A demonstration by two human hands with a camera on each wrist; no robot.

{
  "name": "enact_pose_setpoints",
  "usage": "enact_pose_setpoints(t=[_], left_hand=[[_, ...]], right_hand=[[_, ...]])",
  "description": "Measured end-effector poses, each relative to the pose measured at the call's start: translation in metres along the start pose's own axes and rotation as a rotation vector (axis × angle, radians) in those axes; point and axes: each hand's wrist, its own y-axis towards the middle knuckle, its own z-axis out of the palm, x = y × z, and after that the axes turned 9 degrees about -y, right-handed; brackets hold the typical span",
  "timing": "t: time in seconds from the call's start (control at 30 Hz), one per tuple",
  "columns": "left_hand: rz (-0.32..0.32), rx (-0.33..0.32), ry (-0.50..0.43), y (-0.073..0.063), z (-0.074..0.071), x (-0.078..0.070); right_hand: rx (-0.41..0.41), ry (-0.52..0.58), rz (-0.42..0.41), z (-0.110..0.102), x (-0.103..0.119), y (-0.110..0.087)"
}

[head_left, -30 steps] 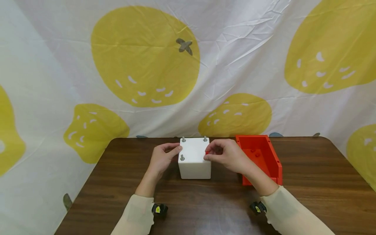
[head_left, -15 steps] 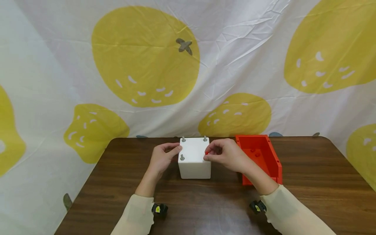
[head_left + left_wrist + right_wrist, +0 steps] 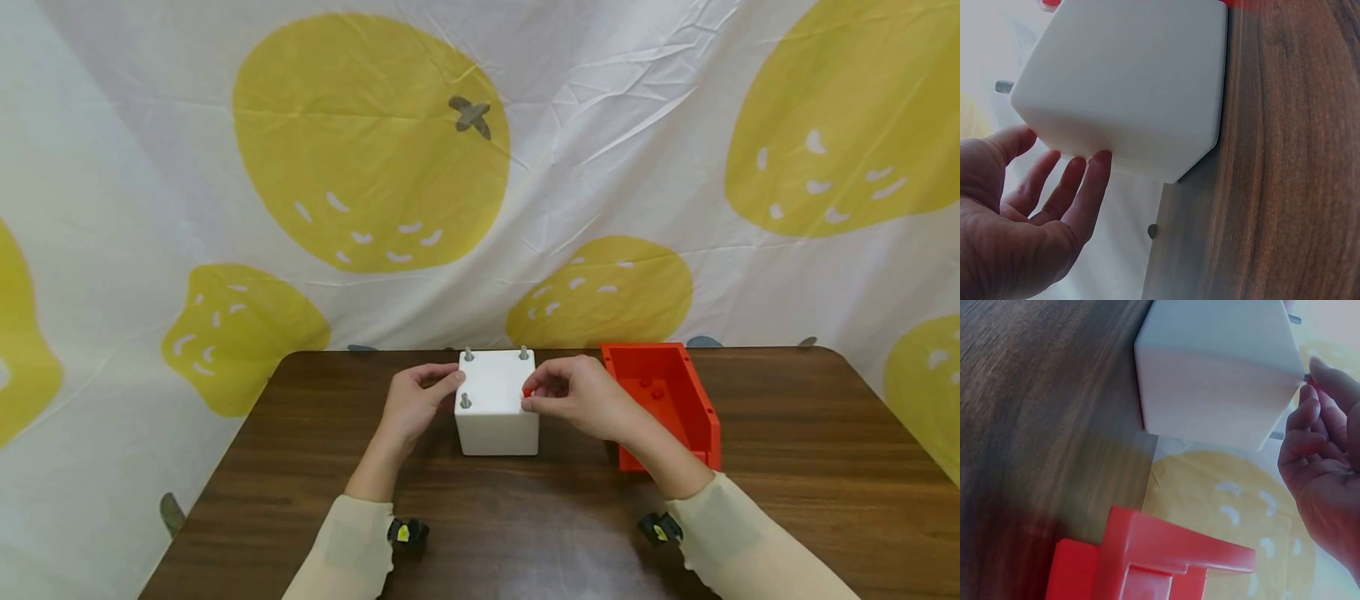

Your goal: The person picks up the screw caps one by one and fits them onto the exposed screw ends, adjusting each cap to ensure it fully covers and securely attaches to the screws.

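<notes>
A white block sits on the table, with metal threaded studs standing up from the corners of its top. My left hand rests its fingertips and thumb against the block's left side and top edge, fingers not wrapped round it. At the near right corner my right hand pinches a small red nut between thumb and fingers. In the right wrist view the threaded stud at that corner shows right beside the pinching fingertips, which partly cover the nut.
To the right of the block stands a red bin with a few small red nuts on its floor. The right forearm passes over its near left part. A lemon-print cloth hangs behind the brown wooden table.
The right fingers have shifted only slightly around the red nut at the same corner. The left hand and the block stay where they were.
</notes>
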Motion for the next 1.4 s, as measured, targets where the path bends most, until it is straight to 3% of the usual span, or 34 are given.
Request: enact_pose_setpoints(t=[0.67,1.4], left_hand=[[-0.003,-0.005,0.027,-0.0006,0.0,-0.0002],[0.0,-0.011,0.028,0.0003,0.0001,0.0005]], right_hand=[[-0.002,-0.002,0.004,0.0022,-0.0033,-0.0022],[-0.057,0.012,-0.003,0.0084,-0.0046,-0.0044]])
